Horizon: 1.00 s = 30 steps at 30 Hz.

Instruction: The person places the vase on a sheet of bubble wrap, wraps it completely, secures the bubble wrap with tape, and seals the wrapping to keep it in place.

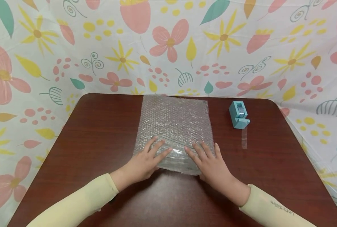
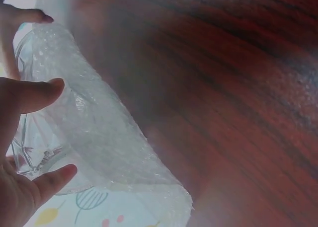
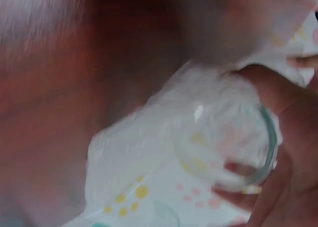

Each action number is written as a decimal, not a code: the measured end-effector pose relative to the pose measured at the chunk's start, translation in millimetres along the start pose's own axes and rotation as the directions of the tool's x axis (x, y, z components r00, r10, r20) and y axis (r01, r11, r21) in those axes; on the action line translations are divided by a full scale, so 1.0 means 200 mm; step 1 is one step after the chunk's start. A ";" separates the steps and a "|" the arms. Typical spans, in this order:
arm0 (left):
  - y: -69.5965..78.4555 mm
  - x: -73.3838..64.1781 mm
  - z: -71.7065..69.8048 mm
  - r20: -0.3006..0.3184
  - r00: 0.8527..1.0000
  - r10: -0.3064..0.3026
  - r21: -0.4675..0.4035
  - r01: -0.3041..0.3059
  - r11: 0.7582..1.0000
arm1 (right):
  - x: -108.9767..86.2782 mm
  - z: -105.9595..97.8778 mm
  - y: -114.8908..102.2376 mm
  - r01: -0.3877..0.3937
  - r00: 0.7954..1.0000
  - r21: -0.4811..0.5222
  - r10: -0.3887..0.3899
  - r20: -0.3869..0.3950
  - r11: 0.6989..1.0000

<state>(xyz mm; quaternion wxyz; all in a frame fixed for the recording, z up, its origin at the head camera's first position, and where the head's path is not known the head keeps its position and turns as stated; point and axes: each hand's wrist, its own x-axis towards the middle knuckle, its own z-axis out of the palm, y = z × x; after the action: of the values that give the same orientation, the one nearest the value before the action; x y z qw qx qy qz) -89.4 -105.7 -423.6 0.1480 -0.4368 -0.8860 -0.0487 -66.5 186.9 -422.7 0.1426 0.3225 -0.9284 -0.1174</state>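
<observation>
A clear glass vessel (image 1: 175, 153), probably a drinking glass, lies on its side near the front edge of a sheet of bubble wrap (image 1: 175, 115). My left hand (image 1: 145, 160) rests on its left part, fingers spread and nearly straight. On its right part rests my right hand (image 1: 213, 164), fingers likewise spread. In the left wrist view, the thumb and one finger show in front of the bubble wrap (image 2: 84, 122), with the glass (image 2: 32, 132) partly hidden by the hand. The right wrist view is blurred; a round greenish rim of the glass (image 3: 271, 142) shows beside the fingers.
A light blue tape dispenser (image 1: 238, 115) stands right of the bubble wrap, a strip of clear tape (image 1: 244, 138) hanging from it onto the dark wooden table (image 1: 100, 126). A floral cloth (image 1: 168, 47) hangs behind and along both sides.
</observation>
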 end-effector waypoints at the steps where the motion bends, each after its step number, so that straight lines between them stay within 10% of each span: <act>1: 0.00 0.00 0.00 -0.001 1.000 0.001 -0.009 -0.001 1.000 | 0.00 -0.01 0.02 0.016 1.000 0.044 -0.016 0.009 0.999; 15: -0.07 0.01 0.01 0.025 1.000 0.001 -0.135 0.003 0.991 | 0.03 -0.02 0.16 0.141 0.989 0.283 -0.149 0.006 0.949; 22: -0.05 0.02 0.01 0.014 1.000 -0.002 -0.051 0.003 0.999 | 0.09 -0.04 0.22 0.132 0.989 0.394 -0.148 0.010 0.910; 30: -0.02 -0.04 0.04 -0.085 0.996 0.007 0.037 -0.004 0.999 | 0.15 -0.06 0.23 0.032 0.964 0.535 -0.168 0.208 0.844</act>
<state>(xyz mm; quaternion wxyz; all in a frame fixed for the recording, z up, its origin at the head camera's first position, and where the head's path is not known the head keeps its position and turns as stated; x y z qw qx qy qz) -90.9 -112.1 -433.8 0.1939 -0.4341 -0.8783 -0.0504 -111.3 201.5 -391.6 -0.0739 0.3802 -0.9170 0.0952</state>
